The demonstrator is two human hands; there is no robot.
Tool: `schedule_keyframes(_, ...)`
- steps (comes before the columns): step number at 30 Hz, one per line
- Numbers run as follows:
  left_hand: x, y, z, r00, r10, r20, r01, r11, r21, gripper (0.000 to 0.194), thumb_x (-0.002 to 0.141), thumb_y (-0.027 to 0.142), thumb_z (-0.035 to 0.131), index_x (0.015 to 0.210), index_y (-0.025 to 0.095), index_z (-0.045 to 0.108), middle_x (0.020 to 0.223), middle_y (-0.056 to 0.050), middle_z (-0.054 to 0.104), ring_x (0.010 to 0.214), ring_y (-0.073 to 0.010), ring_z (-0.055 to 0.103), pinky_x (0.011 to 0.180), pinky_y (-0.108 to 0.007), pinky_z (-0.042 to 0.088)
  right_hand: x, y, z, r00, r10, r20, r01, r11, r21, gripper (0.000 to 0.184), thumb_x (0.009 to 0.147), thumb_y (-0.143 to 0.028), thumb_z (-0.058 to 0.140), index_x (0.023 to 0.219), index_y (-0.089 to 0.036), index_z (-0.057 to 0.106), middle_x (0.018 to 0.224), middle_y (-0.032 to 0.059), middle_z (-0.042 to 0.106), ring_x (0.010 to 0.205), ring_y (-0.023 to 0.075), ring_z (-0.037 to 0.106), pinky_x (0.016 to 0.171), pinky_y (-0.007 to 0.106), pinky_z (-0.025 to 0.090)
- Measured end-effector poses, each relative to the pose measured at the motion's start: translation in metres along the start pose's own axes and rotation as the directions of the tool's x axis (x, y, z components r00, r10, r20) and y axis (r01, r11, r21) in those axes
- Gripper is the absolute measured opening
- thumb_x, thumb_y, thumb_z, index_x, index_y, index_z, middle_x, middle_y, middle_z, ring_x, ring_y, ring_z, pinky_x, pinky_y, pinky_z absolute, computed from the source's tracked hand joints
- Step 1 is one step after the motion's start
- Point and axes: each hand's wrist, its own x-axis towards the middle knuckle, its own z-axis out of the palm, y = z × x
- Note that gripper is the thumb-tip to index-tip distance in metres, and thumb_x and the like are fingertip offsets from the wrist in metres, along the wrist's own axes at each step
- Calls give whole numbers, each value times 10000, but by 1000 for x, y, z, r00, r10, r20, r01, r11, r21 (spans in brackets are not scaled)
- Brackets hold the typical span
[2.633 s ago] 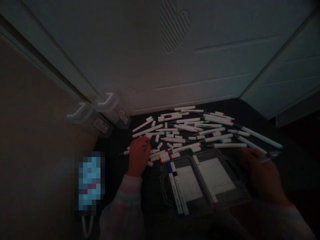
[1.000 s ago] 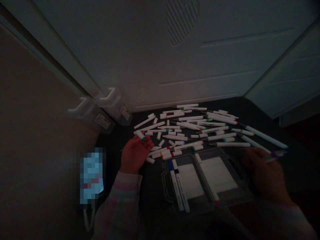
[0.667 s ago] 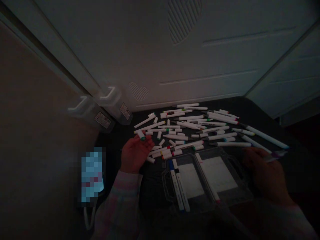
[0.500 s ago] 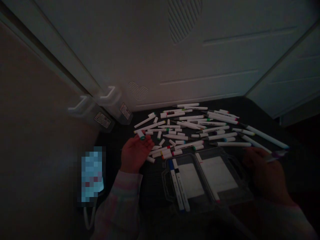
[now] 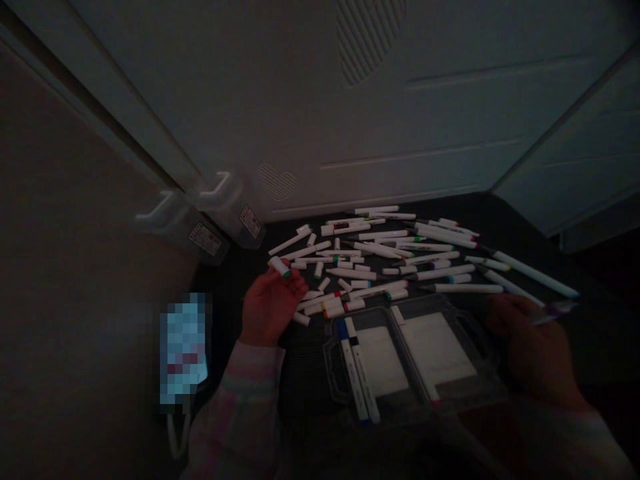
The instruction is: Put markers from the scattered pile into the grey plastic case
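Head view: the left hand (image 5: pixel 273 303), which was palm-down at the markers' left edge, has turned palm-up and now pinches a short white cap (image 5: pixel 279 267) with a green end. That cap is above the table (image 5: pixel 303 360), near the pile's left side; it has tilted slightly in the last half second, so the piece is in hand and its coloured end shows. The right hand (image 5: pixel 540 353), little changed, is closed around a purple-marked thing (image 5: pixel 553 312), too dim to name, just right of the open clear case (image 5: pixel 334 373). Loose markers (image 5: pixel 465 289) and caps spread across the far side, while three markers lie in the case.
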Motion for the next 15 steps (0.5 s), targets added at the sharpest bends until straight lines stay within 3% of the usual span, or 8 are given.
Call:
schedule_keyframes(10, 0, -1, 0, 998, 12, -61, -10, 999, 35, 161, 749, 152, 452, 811, 178, 599, 653, -10, 593, 614, -118, 556, 626, -265, 458, -2, -3, 2, 999, 25, 21, -27, 994, 103, 240, 633, -409, 596, 720, -186, 583, 449, -54, 407, 433, 87, 362, 415, 211, 249)
schedule_keyframes(15, 1, -2, -1, 999, 43, 2, -43, 997, 70, 151, 726, 163, 531, 859, 157, 603, 635, 6, 560, 582, -94, 513, 600, -241, 449, 1, 5, 1, 999, -6, 38, 2, 994, 106, 260, 643, -430, 602, 723, -183, 588, 462, -52, 406, 448, 89, 365, 422, 216, 249)
